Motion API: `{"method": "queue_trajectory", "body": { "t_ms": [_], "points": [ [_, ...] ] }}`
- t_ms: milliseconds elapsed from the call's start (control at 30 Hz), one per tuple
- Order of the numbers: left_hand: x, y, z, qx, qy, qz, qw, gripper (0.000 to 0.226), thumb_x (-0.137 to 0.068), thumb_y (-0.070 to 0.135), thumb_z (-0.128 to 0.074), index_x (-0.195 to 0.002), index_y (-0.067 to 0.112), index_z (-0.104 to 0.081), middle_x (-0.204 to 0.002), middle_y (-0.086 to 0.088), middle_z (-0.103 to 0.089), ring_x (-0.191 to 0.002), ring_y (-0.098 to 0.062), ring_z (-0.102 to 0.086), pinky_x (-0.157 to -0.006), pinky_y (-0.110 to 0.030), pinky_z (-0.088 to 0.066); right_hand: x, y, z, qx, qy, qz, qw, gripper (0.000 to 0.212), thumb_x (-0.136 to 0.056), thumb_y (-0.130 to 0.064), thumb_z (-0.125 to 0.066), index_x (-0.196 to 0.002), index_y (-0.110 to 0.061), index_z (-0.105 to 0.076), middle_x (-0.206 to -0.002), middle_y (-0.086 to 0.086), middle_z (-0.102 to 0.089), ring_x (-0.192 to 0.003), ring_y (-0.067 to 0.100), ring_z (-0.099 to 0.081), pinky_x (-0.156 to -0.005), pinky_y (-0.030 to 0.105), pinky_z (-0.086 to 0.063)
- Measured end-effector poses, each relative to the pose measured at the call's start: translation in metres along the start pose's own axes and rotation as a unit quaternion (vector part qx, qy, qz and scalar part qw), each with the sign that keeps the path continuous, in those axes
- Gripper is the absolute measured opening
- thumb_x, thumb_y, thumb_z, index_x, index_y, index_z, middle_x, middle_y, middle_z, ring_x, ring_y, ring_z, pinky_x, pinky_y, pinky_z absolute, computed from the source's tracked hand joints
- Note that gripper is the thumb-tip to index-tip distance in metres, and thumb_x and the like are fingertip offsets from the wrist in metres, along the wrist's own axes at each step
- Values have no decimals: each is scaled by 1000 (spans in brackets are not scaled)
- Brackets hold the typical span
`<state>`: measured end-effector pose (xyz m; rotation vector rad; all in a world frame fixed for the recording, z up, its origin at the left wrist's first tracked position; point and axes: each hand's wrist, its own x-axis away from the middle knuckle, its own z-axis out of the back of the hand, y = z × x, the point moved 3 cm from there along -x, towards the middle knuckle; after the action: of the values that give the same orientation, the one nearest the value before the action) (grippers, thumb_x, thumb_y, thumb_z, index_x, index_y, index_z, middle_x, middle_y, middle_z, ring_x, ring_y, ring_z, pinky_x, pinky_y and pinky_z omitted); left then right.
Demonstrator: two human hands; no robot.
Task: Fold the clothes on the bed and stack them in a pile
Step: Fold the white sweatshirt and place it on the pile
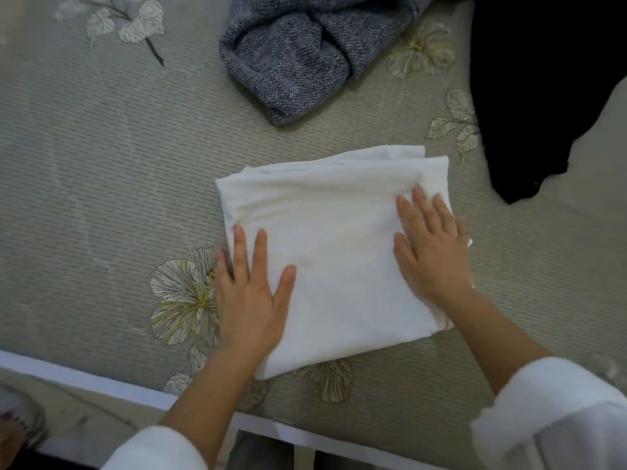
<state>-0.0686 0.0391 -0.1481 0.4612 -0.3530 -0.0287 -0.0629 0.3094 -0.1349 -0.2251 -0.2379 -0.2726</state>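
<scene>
A white garment [332, 239] lies folded into a rough rectangle on the bed near its front edge. My left hand [251, 293] rests flat on the garment's lower left corner, fingers spread, with the little finger off the cloth on the bedspread. My right hand [431, 249] lies flat on the garment's right side, fingers apart and pointing away from me. Neither hand grips anything. A crumpled blue-grey knitted garment [298, 52] lies farther back, and a black garment [543, 89] lies unfolded at the back right.
The bed has a grey-green ribbed bedspread [101, 164] with flower prints. Its white front edge [101, 385] runs along the bottom left. Below that edge is floor, with a slippered foot [17, 422] at the far left.
</scene>
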Motion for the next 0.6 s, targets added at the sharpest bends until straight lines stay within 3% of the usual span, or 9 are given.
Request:
{"method": "queue_trajectory", "body": {
  "t_ms": [67, 167, 233, 333, 433, 500, 600],
  "points": [
    [4, -6, 9, 66, 28, 53, 996, 84, -84, 71, -43, -151, 35, -8, -159, -5, 0, -143, -33, -11, -113, -50, -21, 5, 17, 10, -113, 71, -77, 988, 66, -89, -42, -52, -148, -27, -26, -157, 6, -17, -141, 27, -21, -112, 51, -19],
    [6, -16, 18, 221, 73, 195, 953, 99, -70, 55, -74, -147, 30, -16, -146, -4, -27, -128, -27, -42, -103, -46, -41, 13, 50, 10, -286, 68, -262, 919, 73, -80, -51, -62, -141, -22, -34, -141, 3, -36, -124, 24, -43, -97, 40, -39],
    [7, -20, 20, 312, 74, 254, 912, 93, -71, 45, -78, -145, 23, -26, -128, -3, -49, -115, -21, -55, -98, -41, -46, 16, 63, 8, -352, 47, -313, 881, 60, -79, -50, -67, -127, -20, -48, -118, -3, -52, -106, 19, -54, -80, 29, -42],
    [6, -23, 23, 350, 38, 300, 886, 67, -77, 40, -74, -132, 13, -48, -102, 6, -64, -97, -16, -64, -86, -36, -50, 15, 67, 8, -394, 4, -328, 859, 46, -72, -49, -74, -107, -23, -56, -94, -12, -59, -80, 6, -57, -58, 24, -38],
    [8, -22, 27, 410, -35, 318, 854, 31, -81, 23, -71, -108, 13, -63, -92, 0, -72, -74, -11, -68, -59, -26, -50, 16, 66, 12, -454, -67, -350, 816, 44, -65, -41, -82, -99, -23, -62, -92, -7, -66, -81, 14, -63, -59, 27, -45],
    [11, -19, 32, 459, -88, 323, 823, 16, -83, 14, -69, -98, 15, -67, -91, -3, -74, -72, -14, -68, -59, -25, -49, 20, 61, 20, -506, -136, -368, 768, 50, -61, -35, -84, -105, -21, -65, -99, 2, -71, -89, 23, -67, -65, 33, -51],
    [17, -11, 48, 462, -124, 298, 826, 18, -84, 14, -69, -102, 15, -68, -90, -1, -74, -74, -14, -67, -60, -25, -49, 33, 50, 38, -518, -200, -376, 742, 57, -57, -31, -86, -109, -21, -65, -101, 3, -72, -93, 25, -67, -65, 34, -53]
  ]
}}
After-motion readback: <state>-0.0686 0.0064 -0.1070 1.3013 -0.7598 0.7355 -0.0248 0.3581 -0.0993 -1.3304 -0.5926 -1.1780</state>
